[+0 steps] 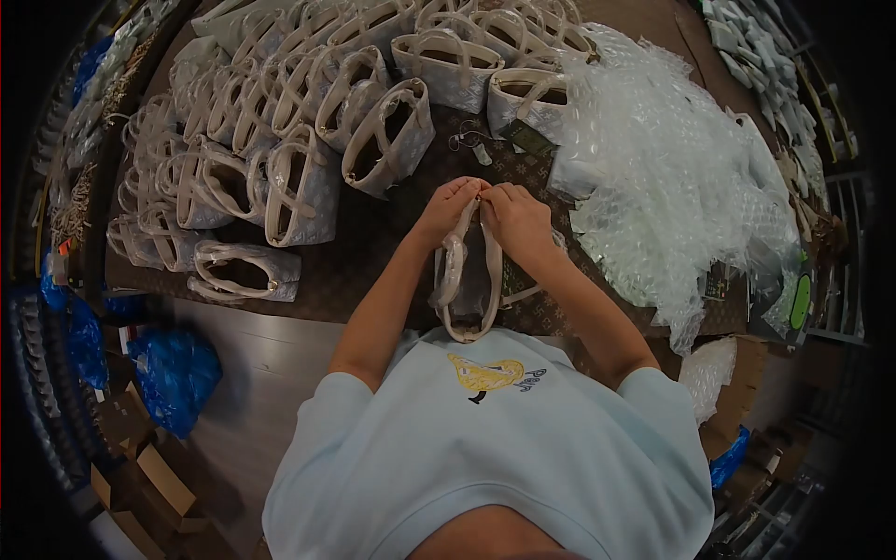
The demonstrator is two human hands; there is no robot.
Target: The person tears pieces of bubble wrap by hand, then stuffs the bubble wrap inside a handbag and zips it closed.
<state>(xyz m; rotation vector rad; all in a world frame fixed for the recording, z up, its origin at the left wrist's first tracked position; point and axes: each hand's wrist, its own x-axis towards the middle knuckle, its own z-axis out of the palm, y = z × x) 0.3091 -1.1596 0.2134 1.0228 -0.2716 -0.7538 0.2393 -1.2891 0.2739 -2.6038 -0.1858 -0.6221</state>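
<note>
A pale handbag with beige trim stands at the table's near edge, against the light blue shirt. Its opening faces up, showing a dark inside, and one beige handle lies along its left side. My left hand is closed, its fingertips pinching the far end of the bag's rim. Against it, my right hand is closed too, thumb and finger meeting the left fingertips at the same spot. Something small and brownish shows between the fingertips; I cannot make out what it is.
Many similar handbags crowd the left and back of the dark patterned table. A heap of bubble wrap covers the right side. Beyond my hands lie a small white-tipped item and a dark card. Blue bags and cardboard boxes sit below left.
</note>
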